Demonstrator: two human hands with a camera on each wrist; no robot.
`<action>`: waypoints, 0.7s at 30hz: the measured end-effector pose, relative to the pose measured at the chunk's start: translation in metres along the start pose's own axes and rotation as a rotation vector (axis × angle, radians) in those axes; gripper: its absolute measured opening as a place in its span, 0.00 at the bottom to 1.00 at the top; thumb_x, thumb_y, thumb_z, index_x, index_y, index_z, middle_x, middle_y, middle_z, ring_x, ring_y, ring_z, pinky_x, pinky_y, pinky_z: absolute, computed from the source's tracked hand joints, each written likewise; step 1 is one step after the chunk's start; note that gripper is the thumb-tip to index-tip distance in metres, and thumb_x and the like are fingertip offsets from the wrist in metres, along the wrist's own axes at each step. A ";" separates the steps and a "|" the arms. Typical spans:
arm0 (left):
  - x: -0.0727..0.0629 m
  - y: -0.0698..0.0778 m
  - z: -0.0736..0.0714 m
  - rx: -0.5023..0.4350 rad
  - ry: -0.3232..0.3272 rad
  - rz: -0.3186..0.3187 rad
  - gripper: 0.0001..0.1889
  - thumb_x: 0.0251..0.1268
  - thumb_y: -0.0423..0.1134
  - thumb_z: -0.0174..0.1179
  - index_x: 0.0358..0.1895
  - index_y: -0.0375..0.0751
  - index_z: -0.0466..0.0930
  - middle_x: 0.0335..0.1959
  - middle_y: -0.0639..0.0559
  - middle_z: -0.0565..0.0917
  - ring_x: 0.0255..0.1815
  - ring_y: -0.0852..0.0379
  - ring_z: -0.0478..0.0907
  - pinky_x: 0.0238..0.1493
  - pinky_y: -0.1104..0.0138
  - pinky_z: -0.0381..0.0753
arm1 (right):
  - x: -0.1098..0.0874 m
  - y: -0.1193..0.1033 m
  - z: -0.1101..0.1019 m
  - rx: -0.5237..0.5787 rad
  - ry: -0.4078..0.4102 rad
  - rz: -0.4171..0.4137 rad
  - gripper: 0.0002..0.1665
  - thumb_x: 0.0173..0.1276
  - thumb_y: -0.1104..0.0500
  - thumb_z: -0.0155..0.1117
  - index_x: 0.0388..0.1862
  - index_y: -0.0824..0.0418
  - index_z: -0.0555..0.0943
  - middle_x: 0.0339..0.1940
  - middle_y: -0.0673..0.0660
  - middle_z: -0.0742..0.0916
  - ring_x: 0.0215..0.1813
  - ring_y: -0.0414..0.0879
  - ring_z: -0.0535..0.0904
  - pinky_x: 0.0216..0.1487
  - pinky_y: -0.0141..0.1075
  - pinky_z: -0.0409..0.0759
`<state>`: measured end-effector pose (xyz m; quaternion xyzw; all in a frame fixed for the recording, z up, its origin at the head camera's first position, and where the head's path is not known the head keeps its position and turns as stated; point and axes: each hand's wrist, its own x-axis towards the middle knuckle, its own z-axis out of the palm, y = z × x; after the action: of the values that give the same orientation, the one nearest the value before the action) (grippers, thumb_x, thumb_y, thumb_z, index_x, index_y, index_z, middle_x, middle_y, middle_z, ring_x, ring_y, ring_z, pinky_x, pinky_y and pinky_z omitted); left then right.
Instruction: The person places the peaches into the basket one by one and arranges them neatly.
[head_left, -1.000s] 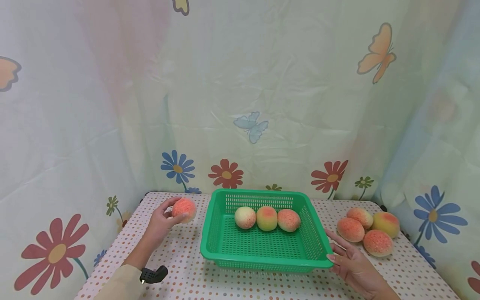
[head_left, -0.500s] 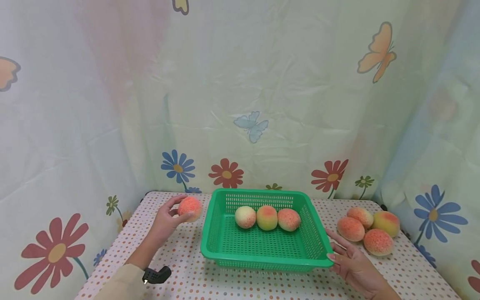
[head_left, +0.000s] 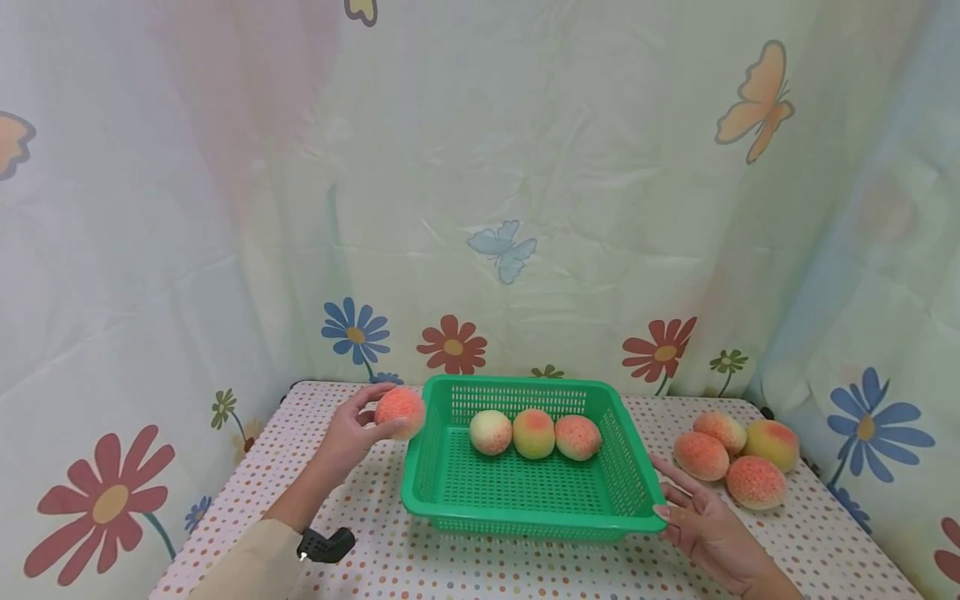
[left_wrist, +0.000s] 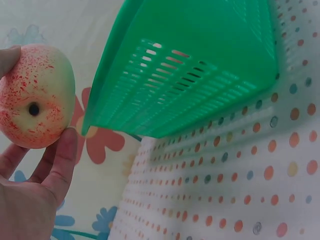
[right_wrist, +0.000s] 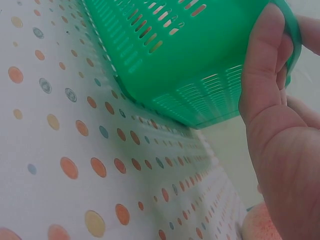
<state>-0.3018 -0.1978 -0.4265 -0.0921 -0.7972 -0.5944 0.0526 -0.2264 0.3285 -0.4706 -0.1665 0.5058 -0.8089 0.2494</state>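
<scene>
My left hand (head_left: 351, 432) grips a speckled pink peach (head_left: 401, 412) between thumb and fingers, up off the table at the left rim of a green plastic basket (head_left: 525, 522). In the left wrist view the peach (left_wrist: 37, 97) shows a dark hole at one end, and a gap parts it from the basket wall. A pale peach (head_left: 491, 433), a yellow-green peach (head_left: 534, 434) and a pink peach (head_left: 578, 438) sit in a row inside the basket. At the basket's right side, my right hand (head_left: 705, 533) pinches the rim, as the right wrist view shows.
Several more peaches (head_left: 756, 483) lie grouped on the right of the table, beyond my right hand. A dotted cloth (head_left: 375, 550) covers the table. Flowered curtains (head_left: 555, 167) hang close behind it and at both sides.
My left hand has carried the pink peach rightward, from over the table's left part to the basket's left rim. The right hand, the basket and the other peaches stay where they were.
</scene>
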 end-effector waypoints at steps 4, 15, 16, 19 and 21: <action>0.002 0.006 0.005 -0.015 -0.023 0.009 0.33 0.61 0.47 0.74 0.70 0.54 0.73 0.66 0.47 0.75 0.59 0.45 0.80 0.52 0.59 0.88 | 0.000 0.000 -0.001 0.009 -0.013 -0.003 0.38 0.83 0.71 0.38 0.74 0.30 0.69 0.64 0.47 0.83 0.62 0.44 0.84 0.60 0.37 0.85; 0.009 0.020 0.017 -0.024 -0.065 0.025 0.34 0.60 0.49 0.75 0.70 0.56 0.73 0.66 0.49 0.75 0.58 0.46 0.81 0.52 0.58 0.89 | 0.000 0.002 -0.002 0.012 -0.027 -0.014 0.38 0.83 0.71 0.38 0.74 0.31 0.69 0.65 0.47 0.83 0.63 0.44 0.83 0.61 0.37 0.85; 0.009 0.021 0.019 -0.022 -0.067 0.026 0.34 0.60 0.49 0.75 0.70 0.55 0.73 0.66 0.49 0.75 0.57 0.46 0.81 0.52 0.58 0.89 | 0.000 0.002 -0.002 0.014 -0.030 -0.016 0.38 0.83 0.71 0.37 0.74 0.31 0.68 0.65 0.47 0.83 0.63 0.44 0.83 0.61 0.37 0.85; 0.010 0.026 0.022 -0.020 -0.075 0.028 0.34 0.61 0.48 0.74 0.70 0.56 0.73 0.66 0.49 0.75 0.58 0.46 0.82 0.52 0.58 0.89 | 0.000 0.001 -0.002 0.011 -0.029 -0.019 0.38 0.83 0.71 0.37 0.74 0.31 0.68 0.65 0.47 0.83 0.63 0.44 0.83 0.61 0.37 0.85; 0.010 0.029 0.024 -0.023 -0.079 0.027 0.33 0.61 0.48 0.74 0.70 0.56 0.73 0.66 0.49 0.75 0.59 0.46 0.82 0.54 0.57 0.88 | 0.001 0.001 -0.001 0.010 -0.030 -0.022 0.38 0.83 0.71 0.37 0.74 0.31 0.69 0.65 0.47 0.83 0.63 0.45 0.83 0.60 0.37 0.85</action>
<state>-0.3048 -0.1657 -0.4042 -0.1270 -0.7903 -0.5987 0.0280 -0.2274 0.3290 -0.4717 -0.1830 0.4961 -0.8115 0.2488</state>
